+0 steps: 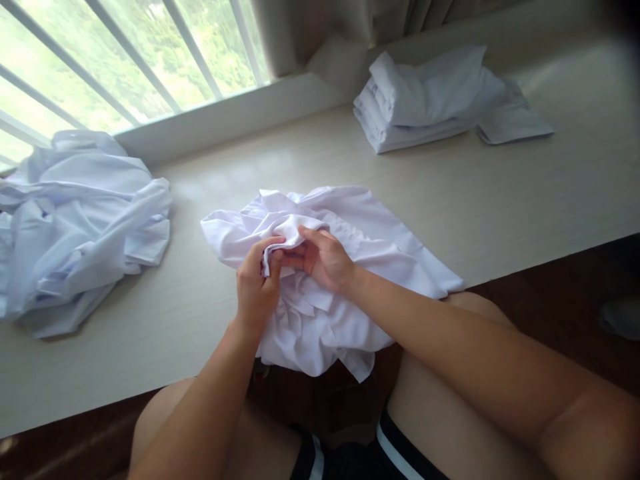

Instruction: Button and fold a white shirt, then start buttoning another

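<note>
A crumpled white cloth garment [325, 327] lies in front of me, spread over the front edge of the pale surface, with part of it hanging down. My left hand [259, 280] pinches a hemmed edge of it between thumb and fingers. Just to the right, my right hand [323, 257] grips the same raised fold, thumb on top and fingers underneath. Both hands are close together, holding the fold above the rest of the cloth. The kind of garment cannot be made out from its folds.
A loose heap of white garments [80, 220] sits on the left of the pale ledge [200, 333]. Toward the back right is a stack of folded white garments [425, 93]. Behind the ledge stand a barred window [150, 60] and a curtain [320, 33]. My knees are below the front edge.
</note>
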`<control>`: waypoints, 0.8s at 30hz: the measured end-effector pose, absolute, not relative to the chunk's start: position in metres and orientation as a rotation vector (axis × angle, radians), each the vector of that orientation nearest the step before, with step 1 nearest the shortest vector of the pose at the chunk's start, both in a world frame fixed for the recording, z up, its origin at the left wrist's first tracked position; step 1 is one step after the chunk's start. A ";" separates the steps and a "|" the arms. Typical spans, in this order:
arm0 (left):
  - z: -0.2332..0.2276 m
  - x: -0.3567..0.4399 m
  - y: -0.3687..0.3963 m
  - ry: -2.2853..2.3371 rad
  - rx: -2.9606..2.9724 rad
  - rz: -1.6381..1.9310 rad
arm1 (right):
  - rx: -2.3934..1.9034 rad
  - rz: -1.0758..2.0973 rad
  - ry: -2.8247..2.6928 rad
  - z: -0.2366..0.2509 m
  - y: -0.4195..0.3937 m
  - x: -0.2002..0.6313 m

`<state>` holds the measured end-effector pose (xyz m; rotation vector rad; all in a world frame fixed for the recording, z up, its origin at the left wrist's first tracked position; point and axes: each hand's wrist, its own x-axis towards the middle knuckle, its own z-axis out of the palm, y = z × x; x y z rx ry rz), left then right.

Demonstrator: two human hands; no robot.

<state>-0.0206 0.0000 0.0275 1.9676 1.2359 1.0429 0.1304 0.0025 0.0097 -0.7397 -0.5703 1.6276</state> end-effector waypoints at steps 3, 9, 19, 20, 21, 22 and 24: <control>0.031 -0.026 0.002 1.299 1.743 1.057 | -0.799 1.597 -0.672 0.011 -0.001 0.127; 0.016 -0.027 0.007 1.285 1.230 1.136 | -1.038 1.092 -1.294 0.002 -0.017 0.123; 0.026 -0.017 -0.002 0.956 0.980 1.104 | -1.108 0.989 -1.377 0.003 -0.012 0.127; 0.026 -0.017 -0.002 0.947 0.989 1.101 | -1.095 1.047 -1.315 0.004 -0.011 0.127; 0.026 -0.017 -0.002 0.950 1.001 1.105 | -1.079 1.101 -1.267 0.005 -0.010 0.128; 0.025 -0.017 -0.002 0.962 1.010 1.118 | -1.063 1.142 -1.238 0.006 -0.009 0.128; 0.021 -0.016 -0.002 0.982 1.020 1.148 | -1.049 1.182 -1.229 0.008 -0.009 0.129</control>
